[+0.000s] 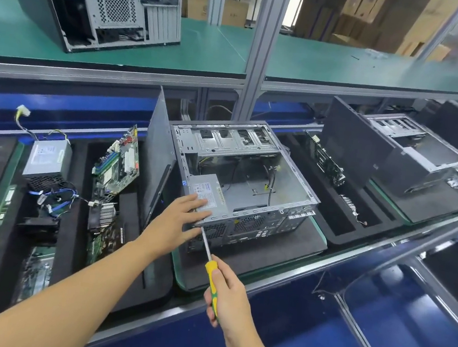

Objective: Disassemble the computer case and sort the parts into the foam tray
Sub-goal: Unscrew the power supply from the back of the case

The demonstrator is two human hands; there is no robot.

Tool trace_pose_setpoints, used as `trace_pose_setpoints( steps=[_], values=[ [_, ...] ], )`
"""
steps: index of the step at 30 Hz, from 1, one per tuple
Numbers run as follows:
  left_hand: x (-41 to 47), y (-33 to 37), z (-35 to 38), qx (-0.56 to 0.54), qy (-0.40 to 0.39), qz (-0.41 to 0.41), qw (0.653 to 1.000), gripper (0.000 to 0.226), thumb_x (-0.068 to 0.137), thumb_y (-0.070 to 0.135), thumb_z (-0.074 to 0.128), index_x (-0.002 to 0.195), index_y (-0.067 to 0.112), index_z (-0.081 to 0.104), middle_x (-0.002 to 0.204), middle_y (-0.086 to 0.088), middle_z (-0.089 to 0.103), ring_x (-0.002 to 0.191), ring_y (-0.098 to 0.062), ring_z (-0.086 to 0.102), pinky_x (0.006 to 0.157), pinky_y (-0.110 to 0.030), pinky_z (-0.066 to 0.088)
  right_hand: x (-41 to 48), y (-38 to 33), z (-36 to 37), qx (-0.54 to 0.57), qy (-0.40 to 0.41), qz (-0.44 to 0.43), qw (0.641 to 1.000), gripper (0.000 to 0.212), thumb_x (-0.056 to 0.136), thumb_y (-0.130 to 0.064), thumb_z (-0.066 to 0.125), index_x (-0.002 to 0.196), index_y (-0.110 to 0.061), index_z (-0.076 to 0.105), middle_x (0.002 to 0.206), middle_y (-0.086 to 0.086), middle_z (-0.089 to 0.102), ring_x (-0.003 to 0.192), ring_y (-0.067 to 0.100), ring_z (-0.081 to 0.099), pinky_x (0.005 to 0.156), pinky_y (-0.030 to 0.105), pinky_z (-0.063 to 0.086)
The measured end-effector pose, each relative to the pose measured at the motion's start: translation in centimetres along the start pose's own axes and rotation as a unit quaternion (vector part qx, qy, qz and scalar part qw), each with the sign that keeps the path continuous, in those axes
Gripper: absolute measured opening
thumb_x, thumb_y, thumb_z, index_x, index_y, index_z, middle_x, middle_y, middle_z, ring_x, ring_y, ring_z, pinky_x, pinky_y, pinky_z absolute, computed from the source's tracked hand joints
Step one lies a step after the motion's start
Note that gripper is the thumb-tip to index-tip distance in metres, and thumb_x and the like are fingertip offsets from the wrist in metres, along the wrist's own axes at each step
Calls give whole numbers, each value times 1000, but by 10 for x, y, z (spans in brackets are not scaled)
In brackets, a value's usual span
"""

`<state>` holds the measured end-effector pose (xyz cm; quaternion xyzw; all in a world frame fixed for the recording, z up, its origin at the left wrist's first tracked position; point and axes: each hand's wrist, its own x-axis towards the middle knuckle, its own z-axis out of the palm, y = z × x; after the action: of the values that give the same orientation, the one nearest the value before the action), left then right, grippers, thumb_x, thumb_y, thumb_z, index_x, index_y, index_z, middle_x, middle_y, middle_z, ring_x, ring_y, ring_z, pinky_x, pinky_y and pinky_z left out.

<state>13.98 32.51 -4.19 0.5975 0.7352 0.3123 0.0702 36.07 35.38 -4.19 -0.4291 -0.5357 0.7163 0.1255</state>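
Observation:
An open grey computer case (255,153) lies on a black foam pad in the middle of the bench, with a silver power supply (212,192) in its near left corner. My left hand (180,220) rests flat with straight fingers on that corner and the power supply. My right hand (229,293) grips the yellow-green handle of a screwdriver (206,245), whose tip touches the case's rear panel just below my left fingers. A black foam tray (78,175) to the left holds a removed power supply (47,158), a motherboard (118,162), a heatsink and cables.
The case's side panel (158,155) stands upright between case and tray. Another foam tray (339,209) with a card sits on the right, beside a second open case (408,154). A third case (98,4) rests on the green upper shelf. A blue surface lies in front.

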Motion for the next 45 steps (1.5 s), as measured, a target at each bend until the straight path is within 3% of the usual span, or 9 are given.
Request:
trace_pose_setpoints(
  steps=[10, 16, 22, 26, 30, 33, 36, 41, 45],
  values=[
    [-1, -4, 2, -4, 8, 3, 1000, 47, 92, 26, 71, 137, 27, 59, 151, 12, 43, 147, -10, 25, 119, -23, 16, 10, -8, -22, 234, -107, 197, 946, 34, 99, -35, 55, 105, -7, 73, 62, 3, 45, 40, 11, 31, 34, 20, 24],
    [-2, -6, 3, 19, 3, 23, 1000, 52, 90, 23, 74, 139, 27, 58, 152, 9, 43, 147, -13, 26, 121, -28, 20, 15, 4, -19, 313, -150, 193, 918, 27, 92, -28, 58, 94, -2, 66, 63, 4, 43, 39, 11, 32, 32, 20, 26],
    [-3, -6, 5, 38, 14, 24, 999, 52, 90, 23, 73, 139, 26, 58, 151, 8, 45, 146, -15, 29, 119, -24, 18, -2, 0, 2, -32, 50, 19, 998, 30, 102, -38, 49, 88, -15, 63, 65, -3, 53, 49, 12, 40, 47, 26, 32],
    [-3, -3, 5, 33, -5, 10, 999, 54, 92, 20, 70, 143, 26, 53, 155, 10, 39, 149, -12, 21, 121, -25, 14, -14, -8, 18, -438, 189, -81, 875, 26, 97, -47, 53, 87, -30, 36, 72, -9, 54, 60, 7, 48, 51, 26, 31],
    [-21, 22, 5, -46, 50, -77, 995, 69, 86, 10, 64, 150, 19, 41, 159, 8, 31, 148, -9, 21, 121, -31, 18, -18, -11, 24, -497, 212, -119, 833, 24, 100, -46, 49, 95, -31, 31, 88, -8, 53, 75, 15, 60, 63, 34, 48],
    [-43, 56, 16, -175, 133, -278, 935, 29, 85, 31, 72, 108, 18, 60, 111, 5, 58, 106, -14, 53, 90, -29, 44, -16, -13, 23, -494, 208, -126, 835, 26, 100, -43, 51, 95, -30, 28, 93, -9, 50, 82, 19, 62, 66, 36, 47],
    [-49, 81, 24, -414, -86, -414, 806, 49, 80, 58, 73, 77, 12, 57, 64, 3, 53, 62, -16, 48, 61, -28, 38, -15, -14, 25, -488, 195, -117, 843, 28, 98, -33, 55, 96, -28, 27, 99, -8, 47, 92, 23, 62, 66, 36, 41],
    [-51, 82, 22, -511, -131, -423, 737, 33, 78, 34, 84, 85, 8, 65, 67, -6, 60, 63, -15, 55, 61, -25, 48, -18, -15, 18, -349, 129, -82, 925, 17, 92, -33, 55, 93, -28, 39, 99, -4, 54, 82, 14, 58, 67, 39, 52],
    [-55, 71, 18, -572, -169, -386, 703, 18, 89, 19, 72, 98, 4, 69, 78, -8, 65, 76, -18, 57, 87, -32, 50, -27, -16, -2, 59, 43, 132, 989, 36, 102, -44, 47, 109, -10, 55, 88, 12, 60, 67, 22, 61, 49, 36, 53]
  ],
)
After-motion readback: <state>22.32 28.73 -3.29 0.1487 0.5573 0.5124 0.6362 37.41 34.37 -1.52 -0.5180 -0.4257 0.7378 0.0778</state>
